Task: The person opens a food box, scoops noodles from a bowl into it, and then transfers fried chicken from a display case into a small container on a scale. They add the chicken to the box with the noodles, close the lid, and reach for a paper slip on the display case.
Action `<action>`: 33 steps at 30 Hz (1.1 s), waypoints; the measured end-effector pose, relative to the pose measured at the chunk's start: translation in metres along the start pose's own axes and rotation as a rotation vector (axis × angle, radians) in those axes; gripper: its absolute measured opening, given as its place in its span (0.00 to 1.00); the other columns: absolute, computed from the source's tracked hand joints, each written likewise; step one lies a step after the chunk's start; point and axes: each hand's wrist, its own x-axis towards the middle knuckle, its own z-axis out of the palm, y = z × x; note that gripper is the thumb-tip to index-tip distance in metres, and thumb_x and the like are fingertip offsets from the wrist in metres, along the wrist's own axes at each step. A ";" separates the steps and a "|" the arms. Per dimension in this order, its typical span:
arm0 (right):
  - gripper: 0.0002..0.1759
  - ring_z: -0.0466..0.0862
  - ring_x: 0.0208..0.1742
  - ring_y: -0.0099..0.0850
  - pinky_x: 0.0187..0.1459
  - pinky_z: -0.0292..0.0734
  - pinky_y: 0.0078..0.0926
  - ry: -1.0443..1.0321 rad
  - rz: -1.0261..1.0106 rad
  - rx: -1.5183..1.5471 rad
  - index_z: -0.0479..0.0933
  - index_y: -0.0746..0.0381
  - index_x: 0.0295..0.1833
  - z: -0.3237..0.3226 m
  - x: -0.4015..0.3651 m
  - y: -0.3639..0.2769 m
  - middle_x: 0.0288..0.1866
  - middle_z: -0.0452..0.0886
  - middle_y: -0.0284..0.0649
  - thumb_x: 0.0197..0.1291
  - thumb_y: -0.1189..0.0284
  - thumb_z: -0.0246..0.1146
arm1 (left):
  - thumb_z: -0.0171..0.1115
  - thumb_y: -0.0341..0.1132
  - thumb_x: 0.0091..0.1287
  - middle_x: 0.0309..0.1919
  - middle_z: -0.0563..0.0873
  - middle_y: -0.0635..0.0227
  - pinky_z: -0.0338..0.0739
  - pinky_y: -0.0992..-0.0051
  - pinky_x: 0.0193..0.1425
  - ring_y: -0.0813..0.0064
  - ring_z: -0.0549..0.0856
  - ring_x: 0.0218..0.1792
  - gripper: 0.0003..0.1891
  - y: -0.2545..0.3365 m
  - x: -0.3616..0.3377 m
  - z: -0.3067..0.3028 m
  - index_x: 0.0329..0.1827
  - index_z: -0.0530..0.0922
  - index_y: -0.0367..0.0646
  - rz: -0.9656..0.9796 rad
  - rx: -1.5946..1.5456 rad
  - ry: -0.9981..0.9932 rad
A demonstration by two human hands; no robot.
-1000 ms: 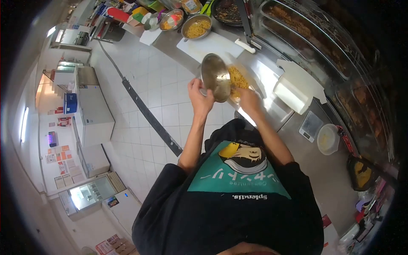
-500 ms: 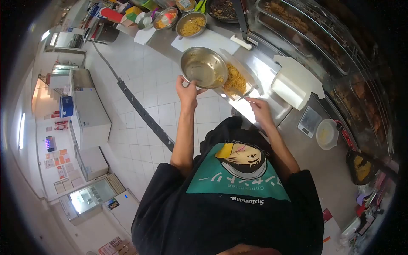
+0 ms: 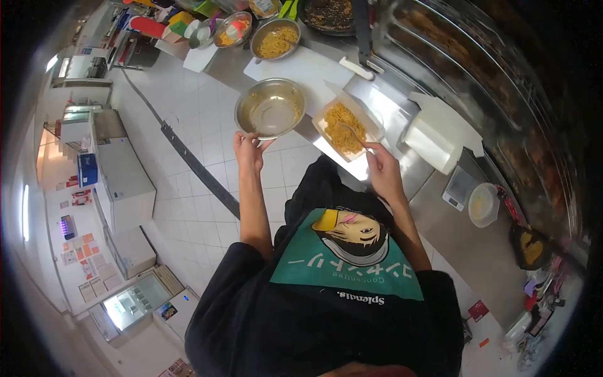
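My left hand (image 3: 250, 151) grips the near rim of a metal bowl (image 3: 271, 108), which has only bits of food stuck to its inside. To its right, an open paper box (image 3: 320, 119) holds a heap of yellow noodles (image 3: 344, 127). My right hand (image 3: 383, 168) is closed on the handle of a fork (image 3: 352, 132), whose head rests in the noodles. The bowl is beside the box, with a small gap between them.
Beyond the bowl lie a white cutting board (image 3: 314, 66) and a white-handled knife (image 3: 357, 68). A second metal bowl (image 3: 275, 39) holds noodles. On the right are an open white box (image 3: 433, 135), a scale (image 3: 459, 187) and a plastic tub (image 3: 483, 205).
The metal bowl has moved left, away from over the paper box, and more of the noodles shows. My right hand still holds the fork, now with its head visible in the noodles.
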 end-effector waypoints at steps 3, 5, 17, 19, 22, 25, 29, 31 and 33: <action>0.11 0.72 0.23 0.21 0.28 0.69 0.23 0.021 0.052 -0.031 0.76 0.66 0.53 0.009 0.018 -0.024 0.22 0.75 0.36 0.71 0.72 0.56 | 0.50 0.17 0.60 0.46 0.74 0.54 0.87 0.45 0.49 0.53 0.78 0.51 0.13 -0.007 0.043 -0.014 0.42 0.61 0.43 -0.073 0.012 -0.077; 0.11 0.67 0.24 0.17 0.27 0.62 0.22 0.078 0.022 0.010 0.76 0.66 0.52 0.029 0.036 -0.031 0.22 0.73 0.31 0.71 0.71 0.56 | 0.50 0.19 0.63 0.48 0.75 0.57 0.88 0.50 0.50 0.52 0.78 0.53 0.14 -0.008 0.072 -0.010 0.50 0.64 0.41 -0.185 0.052 -0.149; 0.11 0.81 0.29 0.34 0.35 0.74 0.29 0.301 0.134 -0.251 0.79 0.67 0.44 0.154 0.198 -0.091 0.26 0.80 0.44 0.68 0.70 0.58 | 0.67 0.33 0.65 0.41 0.81 0.63 0.91 0.65 0.35 0.70 0.84 0.35 0.16 0.000 0.231 0.008 0.49 0.70 0.38 -0.461 0.582 -0.584; 0.11 0.85 0.33 0.49 0.38 0.77 0.39 0.328 0.158 -0.354 0.81 0.66 0.44 0.171 0.220 -0.108 0.32 0.84 0.52 0.65 0.70 0.58 | 0.68 0.36 0.64 0.44 0.81 0.58 0.90 0.65 0.35 0.67 0.85 0.36 0.20 0.010 0.267 0.001 0.52 0.70 0.36 -0.194 0.811 -0.605; 0.11 0.85 0.35 0.48 0.41 0.78 0.45 0.297 0.136 -0.580 0.83 0.63 0.45 0.182 0.237 -0.109 0.33 0.85 0.53 0.62 0.69 0.60 | 0.69 0.37 0.63 0.41 0.81 0.56 0.89 0.63 0.30 0.67 0.84 0.32 0.22 0.022 0.328 0.032 0.53 0.68 0.39 0.129 0.907 -0.373; 0.12 0.84 0.41 0.47 0.50 0.75 0.47 0.182 0.312 -0.826 0.84 0.60 0.45 0.184 0.242 -0.117 0.34 0.85 0.51 0.58 0.69 0.63 | 0.65 0.33 0.65 0.44 0.80 0.54 0.89 0.61 0.29 0.65 0.85 0.32 0.20 0.030 0.369 0.076 0.56 0.68 0.43 -0.097 0.541 -0.378; 0.10 0.80 0.41 0.48 0.54 0.73 0.43 0.170 0.188 -1.008 0.84 0.60 0.44 0.185 0.253 -0.109 0.40 0.83 0.49 0.56 0.72 0.64 | 0.60 0.28 0.67 0.49 0.78 0.52 0.89 0.60 0.29 0.62 0.87 0.35 0.21 0.005 0.409 0.089 0.61 0.65 0.47 -0.236 0.454 -0.483; 0.14 0.74 0.53 0.50 0.60 0.68 0.46 0.436 -0.009 -1.000 0.82 0.57 0.49 0.192 0.273 -0.112 0.52 0.78 0.50 0.55 0.72 0.66 | 0.56 0.25 0.68 0.53 0.75 0.50 0.89 0.59 0.29 0.58 0.87 0.42 0.22 0.015 0.399 0.092 0.64 0.62 0.46 -0.267 0.377 -0.562; 0.14 0.73 0.57 0.52 0.56 0.70 0.47 0.415 -0.153 -0.915 0.82 0.59 0.48 0.196 0.310 -0.111 0.56 0.75 0.49 0.55 0.71 0.67 | 0.54 0.24 0.68 0.56 0.74 0.50 0.89 0.58 0.30 0.57 0.86 0.45 0.24 0.004 0.400 0.086 0.66 0.61 0.46 -0.210 0.342 -0.529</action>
